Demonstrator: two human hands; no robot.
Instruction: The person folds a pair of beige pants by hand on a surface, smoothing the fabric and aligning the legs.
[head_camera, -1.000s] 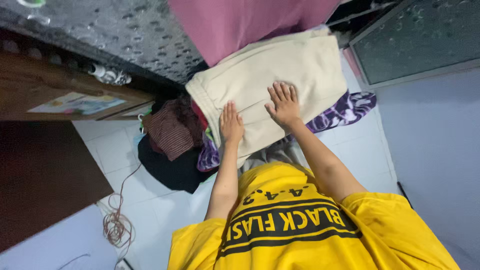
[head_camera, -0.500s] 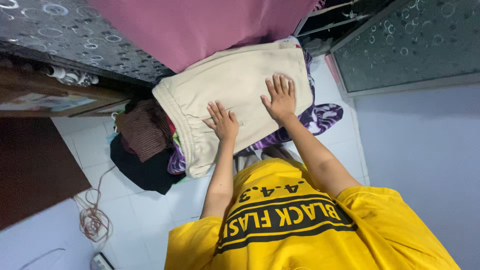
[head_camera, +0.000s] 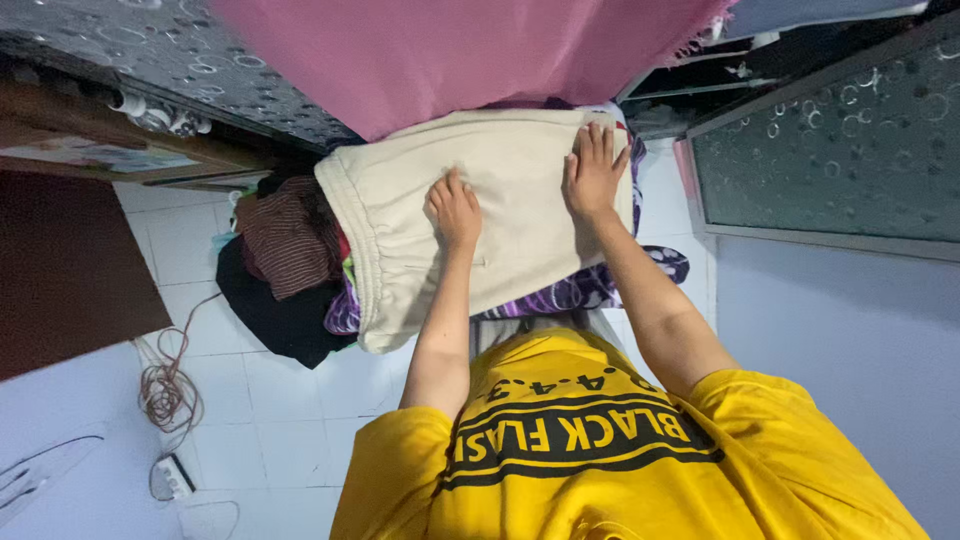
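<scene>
**Cream garment pressed flat under two hands**

The cream garment lies spread on top of a heap of clothes on the white tiled floor, its gathered waistband turned to the left of the picture.

At the far left a brown panel takes up the edge, and below it a coiled cord runs down to a white power strip. Next comes a dark striped cloth lying over a black cloth, both just beside the waistband.

The hand to the left in the picture, which is the person's left hand, rests palm down near the middle of the cream garment, fingers close together and lying flat, gripping nothing. A purple patterned cloth shows from under the garment's lower edge. A large pink cloth hangs across the top, just above the garment.

Further right, the right hand lies flat on the garment near its far edge, fingers spread slightly apart and holding nothing. At the far right stands a patterned glass door. The person's yellow shirt fills the bottom.
</scene>
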